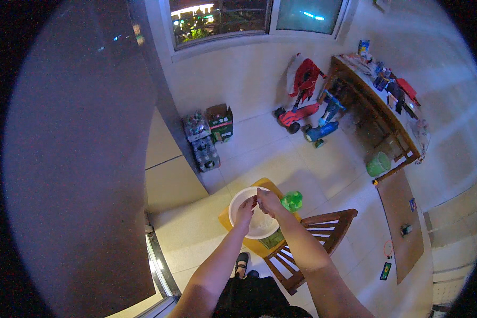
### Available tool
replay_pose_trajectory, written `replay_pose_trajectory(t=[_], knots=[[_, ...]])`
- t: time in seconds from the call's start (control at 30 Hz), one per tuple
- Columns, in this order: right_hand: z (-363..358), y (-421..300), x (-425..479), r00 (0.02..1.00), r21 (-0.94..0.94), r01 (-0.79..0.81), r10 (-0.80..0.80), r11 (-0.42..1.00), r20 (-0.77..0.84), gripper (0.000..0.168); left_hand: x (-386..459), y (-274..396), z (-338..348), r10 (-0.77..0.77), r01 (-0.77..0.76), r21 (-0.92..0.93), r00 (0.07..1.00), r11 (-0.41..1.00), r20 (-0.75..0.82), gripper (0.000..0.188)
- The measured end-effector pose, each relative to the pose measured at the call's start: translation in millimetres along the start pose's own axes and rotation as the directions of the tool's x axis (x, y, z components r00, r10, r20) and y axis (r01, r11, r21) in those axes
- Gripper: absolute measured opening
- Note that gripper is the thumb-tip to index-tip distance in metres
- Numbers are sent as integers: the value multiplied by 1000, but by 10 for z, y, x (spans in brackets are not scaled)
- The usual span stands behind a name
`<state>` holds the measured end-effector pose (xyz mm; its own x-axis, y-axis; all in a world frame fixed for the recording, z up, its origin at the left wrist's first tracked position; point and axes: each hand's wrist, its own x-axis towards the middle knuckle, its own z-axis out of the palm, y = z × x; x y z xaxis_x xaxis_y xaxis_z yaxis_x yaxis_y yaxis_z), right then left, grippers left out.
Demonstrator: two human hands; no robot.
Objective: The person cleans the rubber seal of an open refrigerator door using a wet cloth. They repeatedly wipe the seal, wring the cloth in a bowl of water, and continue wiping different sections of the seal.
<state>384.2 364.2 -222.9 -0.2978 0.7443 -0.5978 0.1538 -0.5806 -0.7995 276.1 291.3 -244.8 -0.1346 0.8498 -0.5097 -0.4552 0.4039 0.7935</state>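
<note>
A white round basin (267, 227) rests on the yellow seat of a wooden chair (225, 218), with pale, partly see-through contents at its bottom. My left hand (247, 207) and my right hand (267, 202) are close together over the basin's far half. The fingers of both hands are curled around something small and dark reddish between them, too hidden to name. A bright green plastic object (292, 201) is just beyond my right wrist, at the seat's edge. Green flat material (273, 239) lies on the seat beside the basin's near right rim.
The slatted chair back (329, 230) stands to the right. Ahead are packs of bottles (205, 154), a cardboard box (221, 124), a red scooter (298, 115) and a blue one (322, 131). A cluttered desk (397, 123), a green bin (378, 164) and a brown board (401, 230) are at right.
</note>
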Motion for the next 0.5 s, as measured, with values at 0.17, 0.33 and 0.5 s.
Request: replay_pose_trajectory(t=[0.17,0.33,0.5], knots=[[5,24,92,999,-62,23,-24,998,-23,40,80,-17,44,-18,18,-27,1000,999,7,38],[33,-6,121,996,-126,42,-51,991,-68,39,163,-75,27,-15,15,5,1000,1000,15,38],[69,-30,139,984,-147,84,-105,986,-141,36,74,9,144,-138,138,-49,990,989,-6,42]])
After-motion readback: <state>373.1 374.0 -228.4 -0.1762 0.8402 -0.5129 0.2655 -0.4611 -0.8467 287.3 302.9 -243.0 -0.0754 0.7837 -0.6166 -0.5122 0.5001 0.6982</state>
